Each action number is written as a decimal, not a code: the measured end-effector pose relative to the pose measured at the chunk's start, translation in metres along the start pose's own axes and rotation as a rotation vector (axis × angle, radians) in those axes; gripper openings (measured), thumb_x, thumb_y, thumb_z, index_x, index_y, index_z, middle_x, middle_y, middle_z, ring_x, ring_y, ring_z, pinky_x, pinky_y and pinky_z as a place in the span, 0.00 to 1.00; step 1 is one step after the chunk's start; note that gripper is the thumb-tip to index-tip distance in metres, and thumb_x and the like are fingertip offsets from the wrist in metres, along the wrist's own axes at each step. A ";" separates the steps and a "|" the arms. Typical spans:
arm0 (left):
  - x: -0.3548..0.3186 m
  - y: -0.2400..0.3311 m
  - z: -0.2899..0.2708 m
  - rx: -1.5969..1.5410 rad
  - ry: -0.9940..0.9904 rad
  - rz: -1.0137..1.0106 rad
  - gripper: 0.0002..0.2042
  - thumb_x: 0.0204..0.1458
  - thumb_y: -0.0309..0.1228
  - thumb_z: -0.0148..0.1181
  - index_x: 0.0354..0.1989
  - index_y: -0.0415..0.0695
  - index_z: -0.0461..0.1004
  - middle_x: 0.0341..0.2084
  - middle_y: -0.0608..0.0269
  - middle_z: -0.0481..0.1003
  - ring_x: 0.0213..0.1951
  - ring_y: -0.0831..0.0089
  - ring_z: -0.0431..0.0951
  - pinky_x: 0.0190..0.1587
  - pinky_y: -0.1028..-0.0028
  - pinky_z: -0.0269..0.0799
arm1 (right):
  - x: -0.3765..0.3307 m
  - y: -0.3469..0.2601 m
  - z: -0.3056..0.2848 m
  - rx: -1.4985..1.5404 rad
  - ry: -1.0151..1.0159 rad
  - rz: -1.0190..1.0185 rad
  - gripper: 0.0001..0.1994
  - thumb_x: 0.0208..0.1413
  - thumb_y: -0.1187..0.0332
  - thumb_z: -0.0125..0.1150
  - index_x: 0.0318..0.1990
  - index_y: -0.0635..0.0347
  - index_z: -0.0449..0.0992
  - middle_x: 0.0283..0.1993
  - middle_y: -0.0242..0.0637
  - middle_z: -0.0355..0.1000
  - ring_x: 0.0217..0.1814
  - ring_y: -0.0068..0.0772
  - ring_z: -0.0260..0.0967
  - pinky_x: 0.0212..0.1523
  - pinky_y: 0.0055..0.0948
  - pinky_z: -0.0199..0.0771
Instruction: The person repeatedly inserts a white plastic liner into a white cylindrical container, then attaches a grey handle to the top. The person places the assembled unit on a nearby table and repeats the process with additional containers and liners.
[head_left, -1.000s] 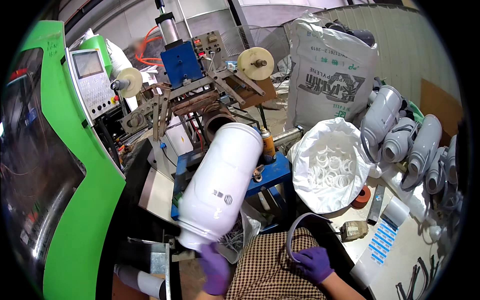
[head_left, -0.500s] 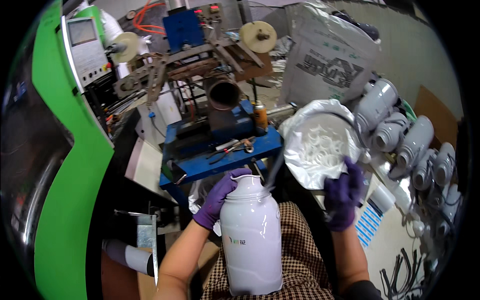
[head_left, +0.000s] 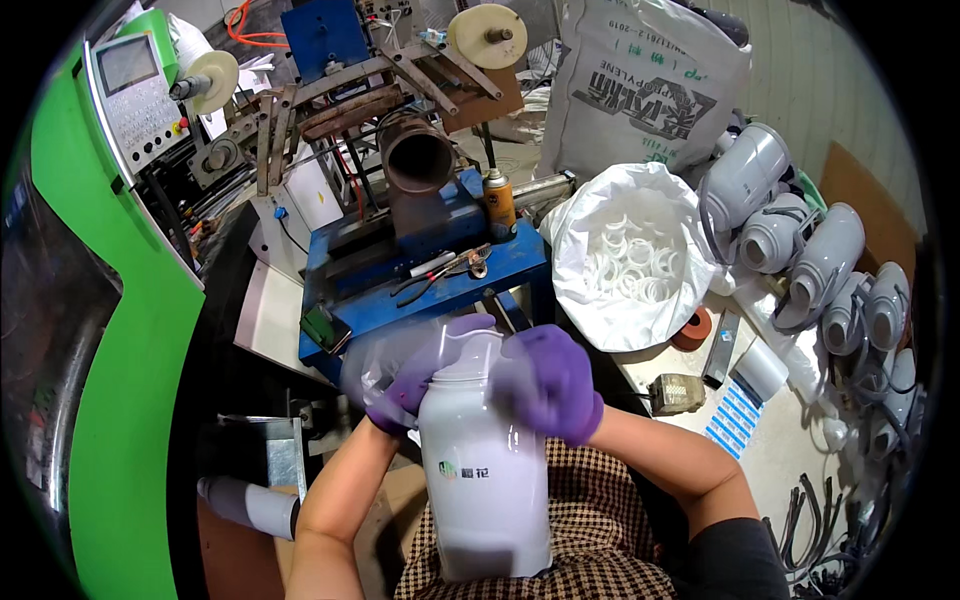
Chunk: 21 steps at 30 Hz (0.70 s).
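A glossy light-grey vacuum flask shell [head_left: 484, 500], with a small printed mark, stands upright against my lap, its spouted neck upwards. My left hand [head_left: 408, 385], in a purple glove, is closed around the left side of the neck. My right hand [head_left: 556, 385], gloved alike, is curled at the neck's right side. Motion smears its fingers, and what they hold is hidden. A pale, see-through blur [head_left: 362, 365] arcs out on the left beside my left hand; it looks like a grey strap in motion, though I cannot be sure.
Ahead stands a blue bench [head_left: 440, 310] with pliers [head_left: 440, 275], a spray can [head_left: 498, 198] and a metal tube [head_left: 418, 160]. To its right, a white bag [head_left: 575, 270] holds several white rings [head_left: 635, 260]. Grey flask shells [head_left: 825, 255] lie at far right. A green machine [head_left: 140, 330] flanks my left.
My right hand has come left from beside the white bag to the flask neck. A grey band that arced to the right is gone from there; a blur now shows on the left.
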<state>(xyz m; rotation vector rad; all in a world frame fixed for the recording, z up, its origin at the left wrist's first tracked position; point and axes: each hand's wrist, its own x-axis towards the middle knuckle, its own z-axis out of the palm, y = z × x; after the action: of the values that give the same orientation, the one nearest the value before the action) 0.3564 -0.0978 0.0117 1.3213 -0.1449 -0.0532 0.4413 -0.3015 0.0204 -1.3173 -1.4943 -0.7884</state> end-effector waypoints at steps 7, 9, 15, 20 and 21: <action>0.010 -0.013 -0.010 -0.127 -0.035 0.023 0.27 0.63 0.37 0.48 0.70 0.40 0.61 0.60 0.56 0.72 0.59 0.67 0.73 0.64 0.69 0.66 | 0.000 -0.013 0.013 0.154 0.095 0.224 0.03 0.55 0.68 0.61 0.30 0.54 0.76 0.26 0.27 0.69 0.32 0.27 0.70 0.45 0.29 0.72; 0.010 -0.007 -0.009 -0.111 0.038 0.031 0.28 0.63 0.37 0.49 0.70 0.39 0.61 0.61 0.56 0.70 0.60 0.67 0.73 0.64 0.69 0.66 | -0.001 -0.003 0.039 0.537 0.420 1.013 0.11 0.61 0.67 0.60 0.26 0.59 0.74 0.23 0.30 0.67 0.25 0.21 0.64 0.31 0.22 0.64; 0.028 -0.010 -0.005 0.251 0.219 0.146 0.30 0.61 0.36 0.56 0.70 0.36 0.60 0.60 0.53 0.70 0.59 0.67 0.72 0.63 0.70 0.67 | -0.040 0.070 0.039 0.161 0.214 0.614 0.08 0.65 0.69 0.54 0.36 0.61 0.76 0.32 0.33 0.73 0.25 0.23 0.62 0.27 0.25 0.61; 0.027 -0.066 -0.006 -0.312 0.432 0.320 0.28 0.67 0.46 0.50 0.69 0.40 0.63 0.62 0.50 0.70 0.62 0.60 0.71 0.67 0.63 0.64 | -0.078 0.095 0.021 0.743 0.018 0.756 0.15 0.67 0.69 0.50 0.55 0.62 0.77 0.50 0.43 0.77 0.56 0.34 0.74 0.57 0.31 0.72; 0.024 -0.071 -0.011 -0.609 0.427 0.302 0.28 0.68 0.48 0.48 0.68 0.41 0.64 0.64 0.49 0.68 0.63 0.58 0.70 0.69 0.60 0.63 | -0.079 0.093 0.013 0.535 -0.205 0.714 0.16 0.68 0.67 0.48 0.57 0.62 0.76 0.52 0.44 0.77 0.59 0.33 0.73 0.61 0.31 0.71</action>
<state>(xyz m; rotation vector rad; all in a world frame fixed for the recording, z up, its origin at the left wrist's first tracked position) 0.3845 -0.1080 -0.0575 0.6701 0.0383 0.4113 0.5255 -0.2978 -0.0691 -1.3872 -1.1361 0.1994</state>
